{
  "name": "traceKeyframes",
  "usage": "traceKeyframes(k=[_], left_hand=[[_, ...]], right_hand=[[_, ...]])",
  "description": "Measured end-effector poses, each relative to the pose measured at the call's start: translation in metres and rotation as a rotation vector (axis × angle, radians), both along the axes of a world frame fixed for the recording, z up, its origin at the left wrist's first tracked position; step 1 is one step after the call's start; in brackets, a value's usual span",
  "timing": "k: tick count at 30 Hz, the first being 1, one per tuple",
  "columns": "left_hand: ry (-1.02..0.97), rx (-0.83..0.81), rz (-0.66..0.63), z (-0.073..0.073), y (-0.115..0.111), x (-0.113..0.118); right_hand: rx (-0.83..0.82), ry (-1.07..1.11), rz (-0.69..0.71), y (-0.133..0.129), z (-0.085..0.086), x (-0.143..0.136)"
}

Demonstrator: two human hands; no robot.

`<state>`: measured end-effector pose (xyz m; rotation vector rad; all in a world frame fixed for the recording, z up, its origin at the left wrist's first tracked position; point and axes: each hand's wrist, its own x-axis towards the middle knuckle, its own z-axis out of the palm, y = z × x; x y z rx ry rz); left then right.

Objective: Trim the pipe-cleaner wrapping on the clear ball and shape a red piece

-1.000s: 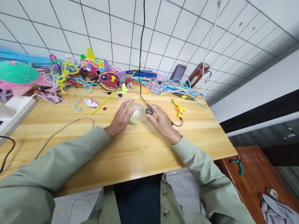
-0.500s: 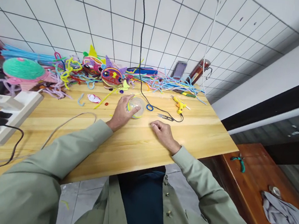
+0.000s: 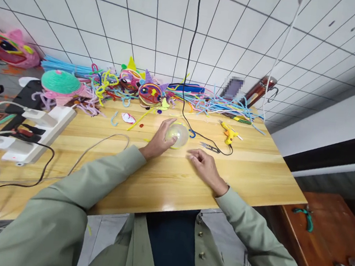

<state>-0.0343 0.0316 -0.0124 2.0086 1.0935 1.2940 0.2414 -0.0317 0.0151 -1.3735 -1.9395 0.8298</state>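
My left hand [image 3: 160, 140] is wrapped round the left side of a clear, rounded plastic ball [image 3: 179, 134], its thumb across the front. A yellow strip runs along the ball's edge. Just right of it, my right hand [image 3: 205, 165] hovers low over or rests on the table; its fingers are loosely bent and slightly apart, with nothing visible in them. Close to the ball lie a small blue loop [image 3: 192, 133] and a pair of thread snips [image 3: 210, 147]. A yellow glue gun [image 3: 229, 134] with a black cord lies farther right.
Along the wall lie colourful pipe cleaners [image 3: 213, 103], a fish-like pipe-cleaner figure [image 3: 151, 93] and a green-topped figure [image 3: 61, 83]. A white power strip [image 3: 43, 134] with cables occupies the left. A brown flask [image 3: 260, 91] leans at the back right. Green-handled pliers [image 3: 307, 219] lie on a lower wooden surface.
The camera view has turned left, so everything sits farther right in the picture. My left hand keeps hold of the ball; the fingers of my right hand have loosened slightly.
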Motion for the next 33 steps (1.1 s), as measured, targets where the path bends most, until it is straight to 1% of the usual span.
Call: traceKeyframes(k=[4, 7, 9, 11, 14, 17, 19, 22, 25, 28, 33], left_hand=[[-0.014, -0.048, -0.127, 0.002, -0.004, -0.002], [-0.053, -0.103, -0.206, 0.005, -0.006, -0.004], [-0.078, -0.106, -0.182, 0.007, -0.007, -0.005], [-0.081, -0.085, -0.111, 0.008, -0.006, -0.004], [-0.060, -0.079, -0.021, 0.004, -0.002, -0.002], [-0.102, -0.143, 0.018, -0.003, 0.001, -0.001], [-0.168, -0.181, 0.036, -0.005, 0.002, -0.001], [-0.225, -0.171, 0.028, -0.003, 0.000, -0.003], [-0.209, -0.134, 0.002, 0.000, -0.004, -0.004], [-0.182, -0.121, -0.014, 0.001, -0.008, -0.003], [-0.175, -0.150, -0.054, 0.001, -0.010, -0.002]], right_hand=[[-0.037, 0.072, 0.012, 0.021, 0.014, -0.013], [-0.082, 0.060, 0.106, 0.036, 0.018, -0.029], [-0.020, 0.028, 0.145, 0.044, 0.016, -0.037], [0.124, -0.028, 0.137, 0.052, 0.010, -0.041], [0.324, -0.096, 0.130, 0.063, -0.001, -0.039], [0.390, -0.074, 0.179, 0.071, -0.009, -0.034], [0.364, -0.017, 0.187, 0.073, -0.011, -0.031], [0.281, 0.089, 0.180, 0.070, -0.008, -0.030], [0.196, 0.175, 0.202, 0.066, -0.005, -0.031], [0.120, 0.190, 0.191, 0.062, -0.005, -0.034], [0.065, 0.233, 0.171, 0.060, -0.006, -0.036]])
